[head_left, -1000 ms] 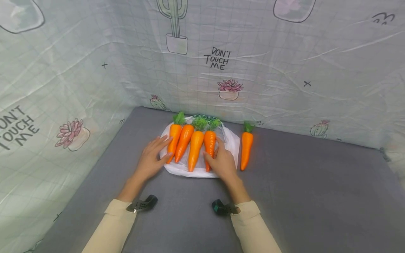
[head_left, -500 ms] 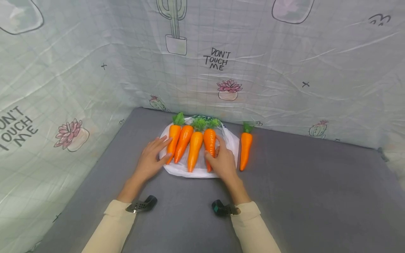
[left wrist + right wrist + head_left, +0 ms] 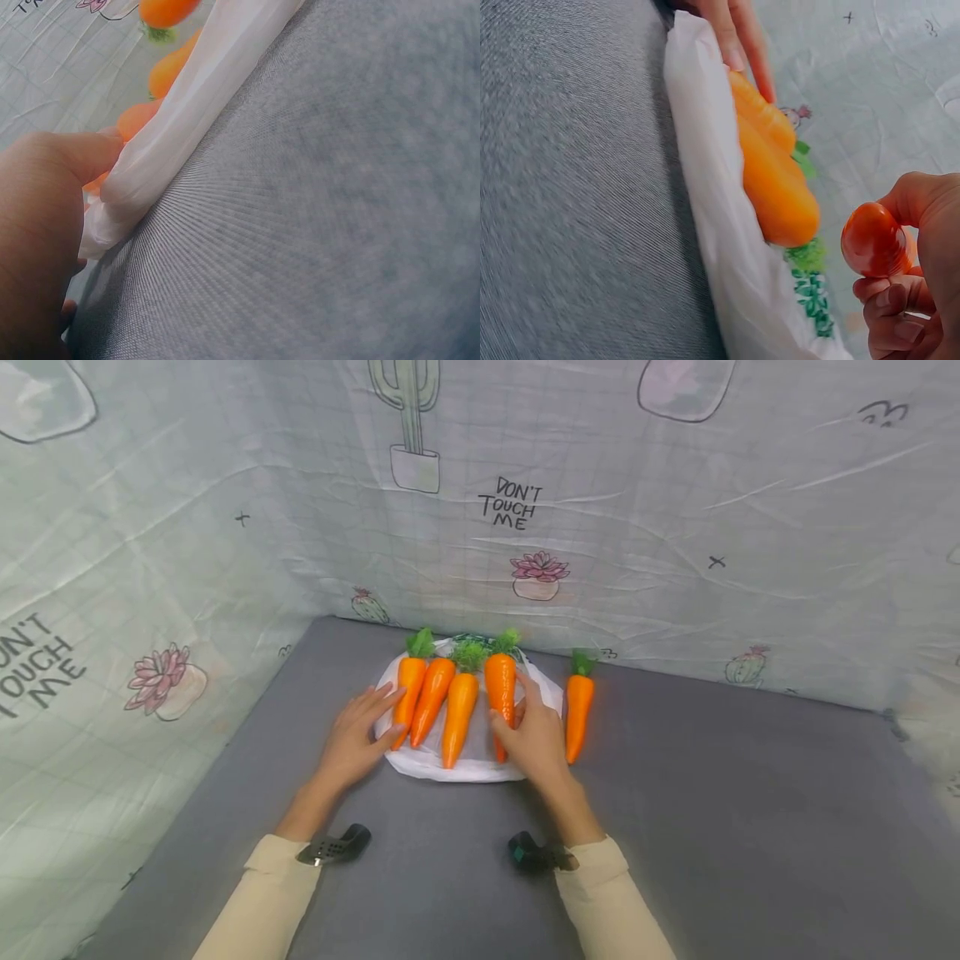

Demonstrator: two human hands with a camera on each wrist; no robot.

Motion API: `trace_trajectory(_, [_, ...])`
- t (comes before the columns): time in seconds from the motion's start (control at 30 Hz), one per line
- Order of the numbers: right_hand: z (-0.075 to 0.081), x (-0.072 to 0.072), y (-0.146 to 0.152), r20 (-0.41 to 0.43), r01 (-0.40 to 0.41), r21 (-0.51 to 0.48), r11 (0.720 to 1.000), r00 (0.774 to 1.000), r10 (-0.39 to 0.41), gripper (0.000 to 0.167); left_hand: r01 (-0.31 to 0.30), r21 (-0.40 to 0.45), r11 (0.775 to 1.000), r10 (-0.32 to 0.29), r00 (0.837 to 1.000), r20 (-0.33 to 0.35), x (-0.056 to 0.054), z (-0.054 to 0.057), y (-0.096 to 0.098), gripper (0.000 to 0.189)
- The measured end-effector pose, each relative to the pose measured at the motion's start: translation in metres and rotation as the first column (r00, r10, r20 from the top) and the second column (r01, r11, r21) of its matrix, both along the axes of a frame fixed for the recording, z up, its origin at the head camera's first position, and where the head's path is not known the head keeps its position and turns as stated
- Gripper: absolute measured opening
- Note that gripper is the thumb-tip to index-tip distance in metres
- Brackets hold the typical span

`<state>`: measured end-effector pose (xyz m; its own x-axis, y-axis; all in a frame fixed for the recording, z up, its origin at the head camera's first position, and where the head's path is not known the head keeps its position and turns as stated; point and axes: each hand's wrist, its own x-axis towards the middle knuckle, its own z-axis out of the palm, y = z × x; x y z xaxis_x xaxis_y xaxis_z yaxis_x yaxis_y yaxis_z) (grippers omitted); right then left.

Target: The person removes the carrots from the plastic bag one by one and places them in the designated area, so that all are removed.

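A white plastic bag with green print lies on the grey table, several orange carrots on it. My left hand is at the leftmost carrot, its fingers fairly straight. The thumb touches near the carrots and the bag's edge in the left wrist view. My right hand pinches the rightmost carrot on the bag side between thumb and fingers. Seen from the right wrist, this held carrot appears raised, blunt end toward the camera. Two carrots lie between the hands, including a yellower carrot.
Another carrot with a green top lies on the table just right of the bag. A patterned cloth hangs behind and at the left. Grey table surface extends to the right.
The carrot in my right hand has come up slightly and shifted right, away from its neighbour. My left hand has stayed nearly still. The head view has turned slightly.
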<state>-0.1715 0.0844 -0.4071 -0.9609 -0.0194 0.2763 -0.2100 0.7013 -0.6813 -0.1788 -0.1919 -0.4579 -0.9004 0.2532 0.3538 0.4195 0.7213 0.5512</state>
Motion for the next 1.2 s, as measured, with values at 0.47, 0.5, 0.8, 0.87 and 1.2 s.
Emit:
trace_trajectory(0.47, [0.019, 0.006, 0.026, 0.018, 0.029, 0.009, 1.0, 0.999, -0.029, 0.07, -0.004, -0.004, 1.0, 0.004, 1.0, -0.005, 0.0, -0.001, 0.0, 0.054])
trace_trajectory(0.5, [0.021, 0.006, 0.029, 0.018, 0.036, 0.009, 0.999, 0.999, -0.036, 0.069, -0.003, -0.005, 1.0, 0.003, 1.0, -0.003, 0.0, -0.001, 0.001, 0.054])
trace_trajectory(0.8, [0.023, 0.008, 0.057, -0.05, 0.102, 0.015, 0.995, 0.994, -0.101, 0.067, -0.005, -0.011, 1.0, 0.005, 1.0, 0.012, -0.001, 0.001, 0.002, 0.054])
trace_trajectory(0.87, [0.025, 0.01, 0.063, -0.057, 0.113, 0.013, 0.994, 0.992, -0.112, 0.067, -0.003, -0.009, 1.0, 0.003, 1.0, 0.011, -0.001, 0.001, 0.002, 0.054])
trace_trajectory(1.2, [0.027, 0.013, 0.093, -0.046, 0.183, 0.034, 0.982, 0.982, -0.182, 0.066, -0.001, 0.007, 1.0, 0.001, 1.0, -0.009, -0.001, 0.0, 0.001, 0.054])
